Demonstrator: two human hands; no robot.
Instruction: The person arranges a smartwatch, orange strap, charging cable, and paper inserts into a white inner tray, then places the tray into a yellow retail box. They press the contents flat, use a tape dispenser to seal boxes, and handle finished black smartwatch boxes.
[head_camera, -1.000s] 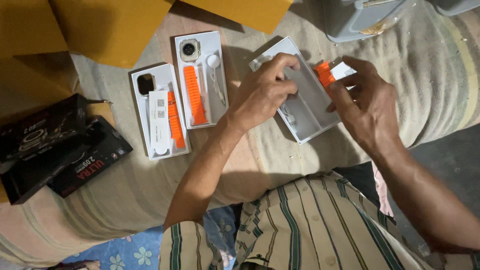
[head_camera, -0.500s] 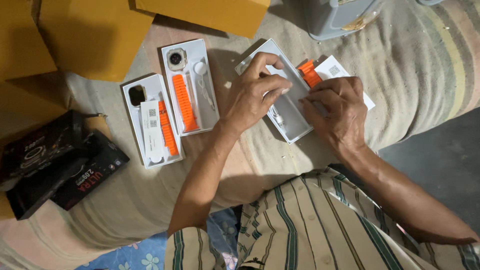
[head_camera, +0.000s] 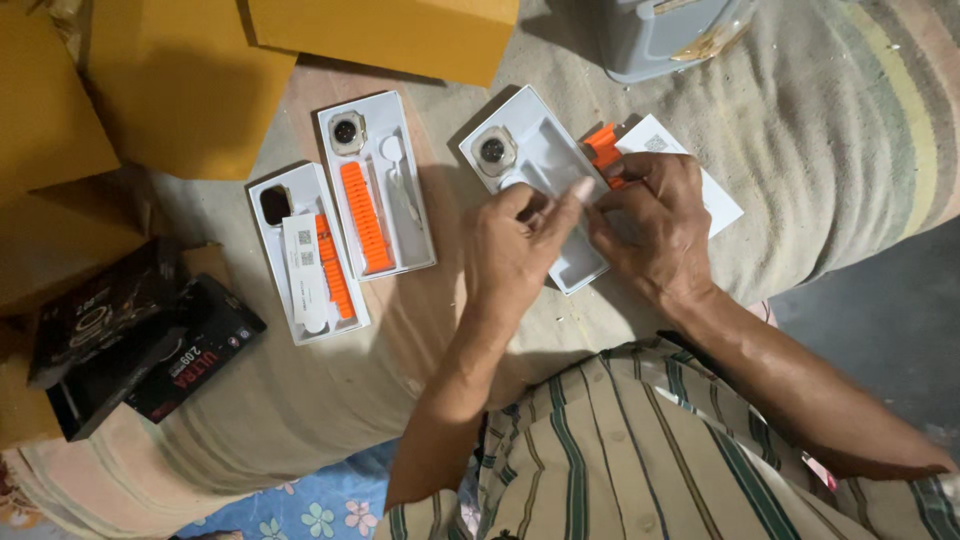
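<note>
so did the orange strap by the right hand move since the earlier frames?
Cannot tell. The head camera shifts between frames. The orange strap sits beside the right tray, next to the white card, partly under the right hand, much as before.

Surface: a beige cloth with faint stripes covers the whole work area and bulges softly toward the lower edge.
Right side: the cloth shows wider bands of green, pink and brown.
Floor: a dark grey floor shows at the lower right, past the edge of the cloth.
Top left: flat yellow-brown cardboard sheets overlap and throw shadows on the cloth.
Top edge: a grey plastic container stands partly out of view.
Bottom: blue fabric with small white flowers.
Light: soft, from above, with short dark shadows.
</note>
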